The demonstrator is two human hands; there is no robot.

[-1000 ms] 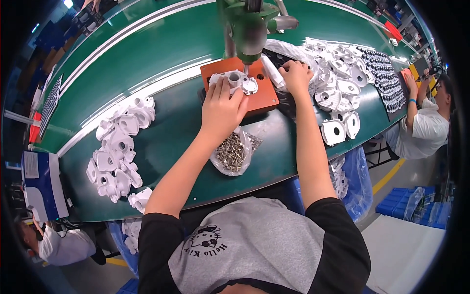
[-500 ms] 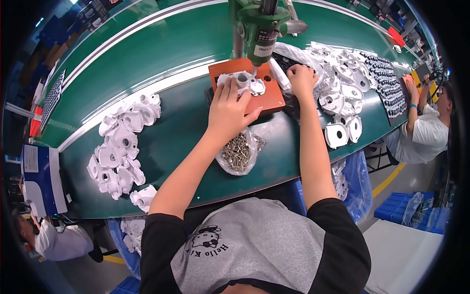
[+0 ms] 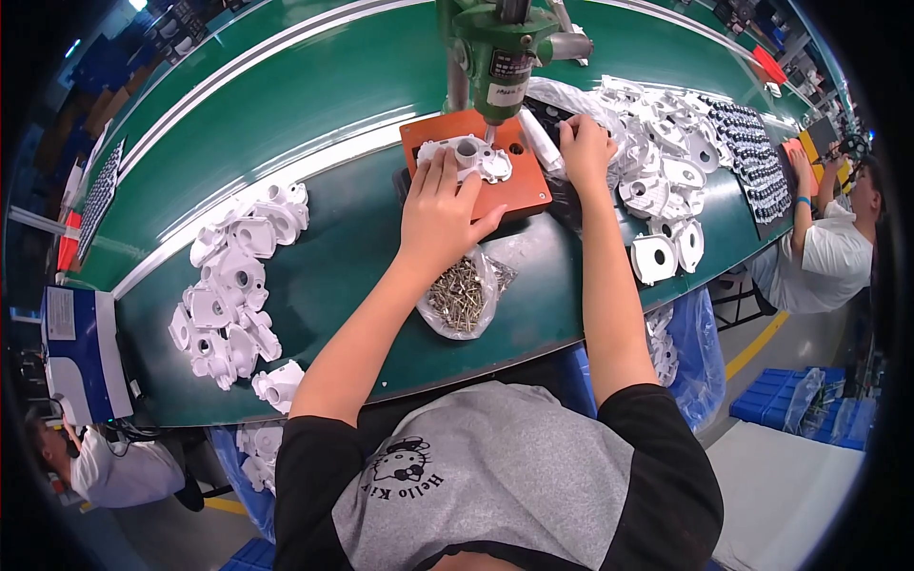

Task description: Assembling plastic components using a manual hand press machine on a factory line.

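A white plastic housing [image 3: 493, 166] lies on an orange fixture block [image 3: 519, 197], below the spindle of a green drill press [image 3: 505, 71]. My left hand [image 3: 440, 211] rests on the housing's near left side, its fingers stretched flat and its thumb spread over the block's near edge. To the right of the block, my right hand [image 3: 587, 152] is above a dark bag, beside a white tube-shaped object [image 3: 540, 141]. Its fingers are curled together, and what they hold, if anything, is hidden.
A clear bag of screws [image 3: 459, 297] sits near my left forearm. White housings are heaped at left [image 3: 228, 285] and right [image 3: 666, 176]. Rows of small dark parts [image 3: 747, 157] lie farther right. Two people sit along the green bench [image 3: 514, 328], one at each side.
My right hand's fingers have risen slightly beside the white tube-shaped object. My left hand stays on the housing. The whole view has shifted a little.
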